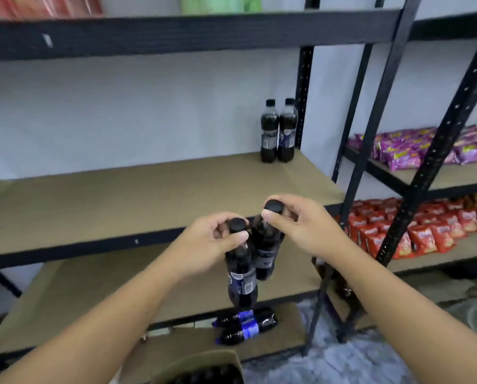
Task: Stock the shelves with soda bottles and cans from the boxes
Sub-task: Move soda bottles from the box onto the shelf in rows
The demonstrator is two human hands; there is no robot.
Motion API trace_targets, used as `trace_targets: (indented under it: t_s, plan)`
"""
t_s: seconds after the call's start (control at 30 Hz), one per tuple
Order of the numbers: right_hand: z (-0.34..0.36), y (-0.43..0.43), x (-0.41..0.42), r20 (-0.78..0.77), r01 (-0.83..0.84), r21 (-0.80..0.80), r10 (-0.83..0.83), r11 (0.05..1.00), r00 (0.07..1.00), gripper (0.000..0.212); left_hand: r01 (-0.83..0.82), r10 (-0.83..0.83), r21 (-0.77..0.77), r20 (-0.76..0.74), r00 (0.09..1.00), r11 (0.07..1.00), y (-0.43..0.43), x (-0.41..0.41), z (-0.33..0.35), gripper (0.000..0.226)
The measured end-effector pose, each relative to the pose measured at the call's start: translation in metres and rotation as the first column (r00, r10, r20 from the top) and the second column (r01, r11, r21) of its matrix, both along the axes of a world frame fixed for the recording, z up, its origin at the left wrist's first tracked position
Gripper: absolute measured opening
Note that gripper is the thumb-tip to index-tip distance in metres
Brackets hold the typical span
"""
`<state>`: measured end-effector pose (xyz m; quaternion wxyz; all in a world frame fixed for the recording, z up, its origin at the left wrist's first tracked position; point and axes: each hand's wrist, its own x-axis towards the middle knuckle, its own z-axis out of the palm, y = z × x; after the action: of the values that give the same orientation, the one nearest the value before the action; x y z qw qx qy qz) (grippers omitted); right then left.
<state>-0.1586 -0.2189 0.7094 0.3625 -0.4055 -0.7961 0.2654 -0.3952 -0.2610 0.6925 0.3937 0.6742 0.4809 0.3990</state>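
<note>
Soda bottles in plain view, six: two upright bottles, one left-hand bottle, one right-hand bottle, two lying bottles. Hands, two: left hand, right hand. Cardboard box, one; contents uncountable. Shelving units, two. Purple packets and red packets: too many to count.

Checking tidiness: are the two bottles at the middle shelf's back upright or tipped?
Upright: both bottles stand on their bases on the shelf, caps up.
</note>
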Motion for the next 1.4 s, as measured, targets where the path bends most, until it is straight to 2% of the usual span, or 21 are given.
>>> trace_targets:
  t_s: [0.13,0.33,0.43,0.63,0.8,1.0,1.07,1.13,1.2,1.3,1.4]
  plan:
    - [0.043,0.022,0.005,-0.055,0.082,0.076,-0.078,0.994,0.995,0.012,-0.043,0.037,0.053,0.099,0.994,0.998,0.035,0.01,0.043,0.012]
    - [0.07,0.095,0.005,-0.045,0.158,0.141,-0.153,0.977,0.987,0.026,-0.102,0.093,0.11,0.084,0.992,0.989,0.098,0.017,0.089,0.008]
    - [0.075,0.138,-0.001,-0.053,0.191,0.155,-0.185,0.969,0.981,0.034,-0.184,0.176,0.145,0.062,0.982,0.972,0.137,0.021,0.101,0.007]
    - [0.083,0.217,-0.009,-0.001,0.188,0.151,-0.19,0.97,0.982,0.029,-0.318,0.308,0.119,0.092,0.947,0.941,0.22,0.03,0.103,0.004]
    - [0.084,0.278,-0.01,0.017,0.184,0.097,-0.186,0.978,0.982,0.012,-0.401,0.392,0.083,0.107,0.914,0.912,0.272,0.046,0.104,0.005]
    - [0.078,0.319,-0.006,-0.018,0.137,0.112,-0.136,0.984,0.991,0.029,-0.466,0.46,0.116,0.077,0.885,0.877,0.311,0.052,0.094,0.003]
    - [0.071,0.326,-0.005,-0.026,0.118,0.146,-0.115,0.982,0.993,0.031,-0.491,0.481,0.152,0.098,0.871,0.858,0.317,0.052,0.087,0.002]
    - [0.062,0.329,-0.007,-0.014,0.114,0.161,-0.113,0.98,0.994,0.034,-0.519,0.52,0.225,0.059,0.852,0.825,0.32,0.051,0.083,0.005]
    - [0.05,0.329,-0.008,0.007,0.101,0.121,-0.103,0.987,0.995,0.039,-0.52,0.545,0.265,-0.028,0.838,0.812,0.321,0.048,0.079,0.013]
    - [0.028,0.325,-0.005,-0.036,0.031,0.027,-0.03,0.999,0.999,0.054,-0.498,0.521,0.194,-0.088,0.849,0.845,0.319,0.042,0.065,0.037]
    - [0.003,0.319,0.003,-0.093,-0.08,-0.079,0.073,0.994,0.993,0.063,-0.484,0.492,0.098,-0.089,0.866,0.87,0.306,0.045,0.045,0.039]
